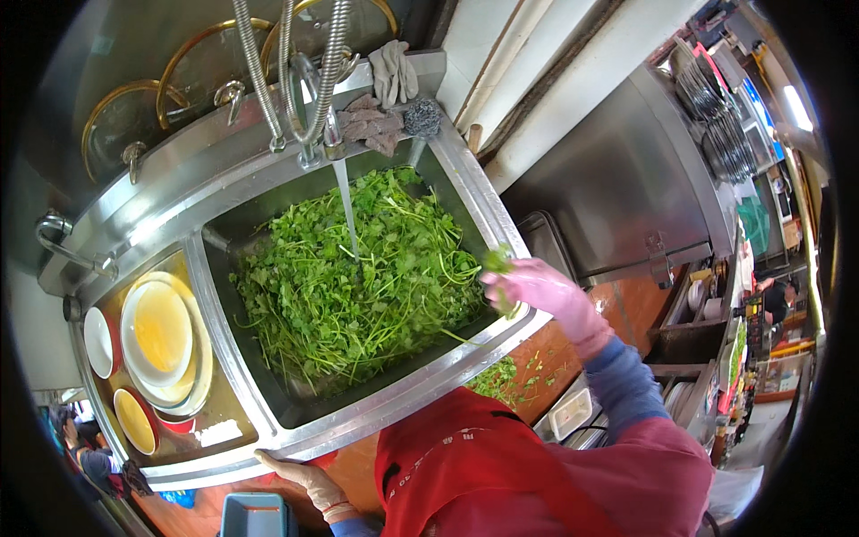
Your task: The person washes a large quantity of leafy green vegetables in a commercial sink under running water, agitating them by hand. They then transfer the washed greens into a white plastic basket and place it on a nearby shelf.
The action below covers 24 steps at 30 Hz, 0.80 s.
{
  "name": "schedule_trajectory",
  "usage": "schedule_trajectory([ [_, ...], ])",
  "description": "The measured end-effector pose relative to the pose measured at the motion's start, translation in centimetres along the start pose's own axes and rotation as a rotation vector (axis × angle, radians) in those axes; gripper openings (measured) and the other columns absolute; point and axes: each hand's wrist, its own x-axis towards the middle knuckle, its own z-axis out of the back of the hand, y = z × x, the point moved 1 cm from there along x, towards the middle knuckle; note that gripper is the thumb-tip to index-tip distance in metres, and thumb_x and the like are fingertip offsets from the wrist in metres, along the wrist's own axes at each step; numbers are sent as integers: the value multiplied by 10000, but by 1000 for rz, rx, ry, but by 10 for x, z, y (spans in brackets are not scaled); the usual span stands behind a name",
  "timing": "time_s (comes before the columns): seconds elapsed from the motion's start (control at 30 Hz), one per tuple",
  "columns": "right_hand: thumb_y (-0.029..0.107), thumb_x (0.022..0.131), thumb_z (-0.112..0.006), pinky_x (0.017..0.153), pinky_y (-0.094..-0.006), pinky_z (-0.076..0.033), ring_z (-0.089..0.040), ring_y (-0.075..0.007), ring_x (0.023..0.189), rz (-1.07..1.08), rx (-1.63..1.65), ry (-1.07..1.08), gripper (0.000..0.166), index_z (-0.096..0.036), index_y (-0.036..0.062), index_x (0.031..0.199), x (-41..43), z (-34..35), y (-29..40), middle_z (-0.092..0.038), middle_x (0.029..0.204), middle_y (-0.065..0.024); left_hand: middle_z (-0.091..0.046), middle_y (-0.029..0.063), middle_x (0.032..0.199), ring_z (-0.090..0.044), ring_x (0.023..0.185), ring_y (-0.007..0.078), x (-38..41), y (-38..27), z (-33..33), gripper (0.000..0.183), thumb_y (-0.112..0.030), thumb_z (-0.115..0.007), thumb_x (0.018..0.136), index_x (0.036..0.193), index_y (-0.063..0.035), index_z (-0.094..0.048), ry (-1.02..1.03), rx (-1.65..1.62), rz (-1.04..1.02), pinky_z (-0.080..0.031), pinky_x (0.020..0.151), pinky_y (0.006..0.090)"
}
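Leafy green herbs with thin stems, like cilantro (362,268), fill the large basin of a stainless steel sink (228,335). Water runs onto them from a faucet (333,137). My right hand (530,285), in a pink glove, is at the basin's right rim with a small, blurred bunch of the greens in its fingers. My left hand (302,480), in a pale glove, rests at the sink's front edge below the divider; its fingertips are partly hidden and it holds nothing visible.
The left basin holds stacked bowls and plates (161,335) in water. Grey gloves (394,74), a brown cloth (371,125) and a steel scourer (423,117) lie on the back ledge. Scattered greens (496,379) lie low beside me. A blue-grey bin (255,513) stands below; a person (94,456) is far left.
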Motion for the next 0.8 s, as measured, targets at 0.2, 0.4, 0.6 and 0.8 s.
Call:
schedule_trajectory([
  [0.2,195,832,-572,573,-311,-479,-615,-160,694,-593,-208,-128,231,-629,2,947,-136,66,-56,-630,779,-94,-243,120,1406,-301,1254,246,-19,-11,-13,837,-610,-435,814,1384,-42,-203,67,33,69,-243,1036,347],
  [0.4,267,855,-478,685,-290,-497,-629,-162,733,-442,-878,-166,282,-648,42,829,-75,47,-42,-645,776,-71,-219,112,1422,-295,1262,242,0,4,7,837,-617,-425,814,1391,-59,-187,68,54,43,-239,1041,347],
  [0.6,323,803,-582,955,-365,-396,-462,-296,1136,86,-1376,170,590,-370,94,1305,98,-55,-55,-393,1313,-163,-235,111,1418,-273,1273,229,-1,3,10,852,-626,-445,801,1381,-43,-221,42,105,10,-213,1048,334],
  [0.8,465,693,-672,834,-360,-463,-345,-317,1225,-33,-1444,138,1016,-72,42,1394,229,-110,-100,-168,1394,-259,-237,105,1415,-266,1273,234,-5,-3,-5,810,-604,-417,822,1381,-50,-228,-80,151,-17,-195,1048,349],
])
